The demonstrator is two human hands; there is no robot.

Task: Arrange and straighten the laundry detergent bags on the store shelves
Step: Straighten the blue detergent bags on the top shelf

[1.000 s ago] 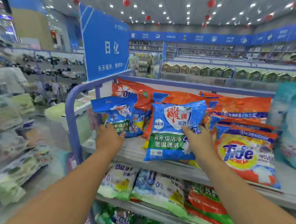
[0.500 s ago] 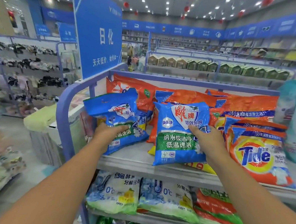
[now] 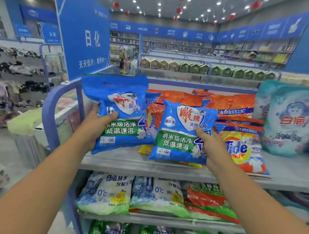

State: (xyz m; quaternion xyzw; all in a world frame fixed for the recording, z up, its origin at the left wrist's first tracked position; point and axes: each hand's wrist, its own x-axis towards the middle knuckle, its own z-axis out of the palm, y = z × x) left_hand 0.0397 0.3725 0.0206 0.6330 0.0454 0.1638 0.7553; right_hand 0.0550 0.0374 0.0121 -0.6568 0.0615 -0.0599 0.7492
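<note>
While both arms reached over the top shelf (image 3: 122,164) of the blue-framed rack, each hand had its grip clenched on one blue detergent bag. The left hand (image 3: 97,124) held the left blue bag (image 3: 121,114) near the shelf's left end, thumb across its front, the bag tilted with its top leaning toward the rack's blue corner post (image 3: 50,114); whether its lower edge touched the shelf could not be told. The right hand (image 3: 211,147) grasped the right blue bag (image 3: 179,134) by its right side, the bag upright near the shelf's front edge, its bottom at the shelf surface.

Behind the two blue bags lay a heap of orange bags (image 3: 223,103), overlapping so that an exact count was not possible. A Tide bag (image 3: 245,149) sat just beside the right hand, its left part hidden by that hand and wrist. One pale teal bag (image 3: 291,119) stood toward the shelf's right end, its right side cut off by the frame. A yellow bag bottom (image 3: 144,149) peeked out between the two blue bags.

On the shelf below, two white-and-blue bags (image 3: 107,193) lay at the left beside a red-and-green stack (image 3: 208,199). Green bags (image 3: 110,230) on the lowest shelf were blurred and cut off. One tall blue sign (image 3: 84,34) stood behind the rack's left rear corner.
</note>
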